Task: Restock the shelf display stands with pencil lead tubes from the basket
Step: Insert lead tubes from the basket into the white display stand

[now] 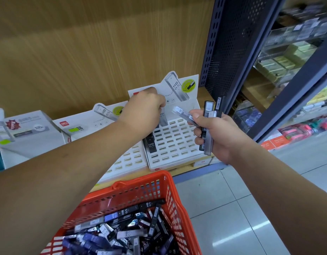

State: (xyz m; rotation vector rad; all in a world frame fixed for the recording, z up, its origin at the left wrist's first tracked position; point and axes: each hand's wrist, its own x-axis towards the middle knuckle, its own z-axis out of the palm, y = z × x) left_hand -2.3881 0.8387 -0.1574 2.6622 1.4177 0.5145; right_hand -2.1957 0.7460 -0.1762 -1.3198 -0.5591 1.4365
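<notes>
A: Head cam, L to R. What do we log at far L?

B: Item 1: white box (30,133) w/ red starburst label, on the shelf board (205,92). Item 2: left stand (130,160), white, rows of open slots. Its header card reads HB 0.5.

A: Hands?

B: Left hand (145,105) reaches over the left stand to the back of the right stand (177,144). Fingers curl down, pinching the top of a grey tube (163,120). Tube is upright, lower end at the back rows. Seated in a slot or not, we can't tell. Just L of it, a dark tube (151,143) marked HB 0.5 stands at the right stand's L edge.

A: Stock?

B: Basket (151,190), red plastic mesh, below & in front of the stands, under the left forearm. It holds loose tubes (122,230) piled every which way: black, blue, grey, clear.

A: R side?

B: Right hand (216,134) hovers by the right stand's R edge, fist closed round a bundle of tubes (207,129), approx. upright. One clear tube juts L under the thumb. Behind it we log a dark perforated upright (232,43). Far R: far shelves (287,43) w/ goods, too blurred to ID.
</notes>
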